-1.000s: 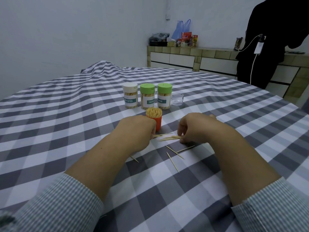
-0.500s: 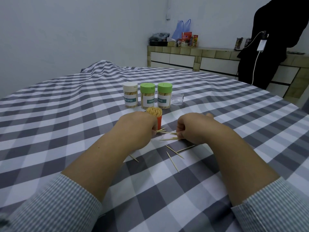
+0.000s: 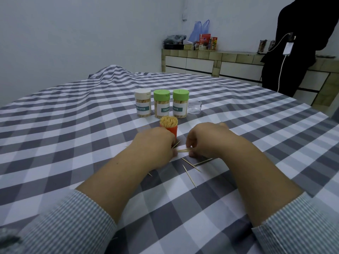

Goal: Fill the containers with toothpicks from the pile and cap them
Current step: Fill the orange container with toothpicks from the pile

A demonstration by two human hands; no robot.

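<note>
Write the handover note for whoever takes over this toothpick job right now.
Left hand and right hand both pinch a small bundle of toothpicks just above the cloth.
Orange container: behind the hands, full, uncapped.
Done: three capped containers in a row, one white-lidded, two green-lidded.
Clear cap sits right of them.
Left: gather the loose toothpicks, add them, cap the orange one.

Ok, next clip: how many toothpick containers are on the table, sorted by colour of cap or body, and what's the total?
Green-capped containers: 2
White-capped container: 1
Orange container, uncapped and full of toothpicks: 1
Total: 4 containers
A clear lid also sits beside the right green-capped one, not counted.
</note>
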